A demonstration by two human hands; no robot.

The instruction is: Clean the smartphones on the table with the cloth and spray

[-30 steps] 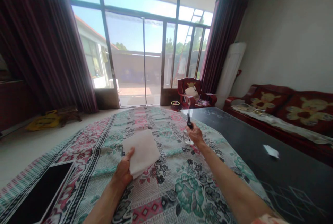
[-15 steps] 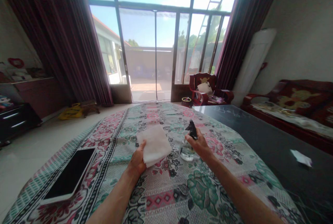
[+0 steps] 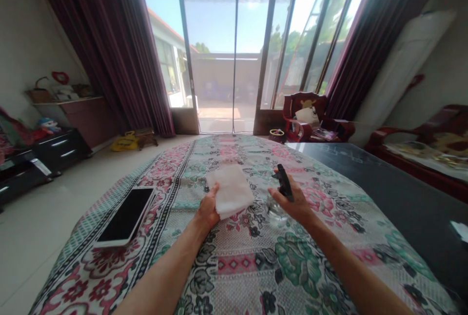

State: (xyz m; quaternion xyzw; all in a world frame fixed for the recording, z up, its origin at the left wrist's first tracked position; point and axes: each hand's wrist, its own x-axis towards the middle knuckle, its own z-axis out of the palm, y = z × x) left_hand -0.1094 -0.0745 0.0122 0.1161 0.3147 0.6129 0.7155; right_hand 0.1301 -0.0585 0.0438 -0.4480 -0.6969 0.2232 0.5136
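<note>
L hand (image 3: 209,207) grip clamped on wht cloth (image 3: 234,190), R hand (image 3: 295,204) grip clamped on spray btl (image 3: 284,184).

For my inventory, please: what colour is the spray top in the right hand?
The spray top is black, best seen in the head view.

A folded white square of soft cloth (image 3: 234,190), layers stacked, sits pinched at its left edge in the left hand (image 3: 209,206); right of it, apart, a clear, rounded spray bottle with a black trigger head (image 3: 277,212) tilts left in the right hand (image 3: 298,205).
</note>
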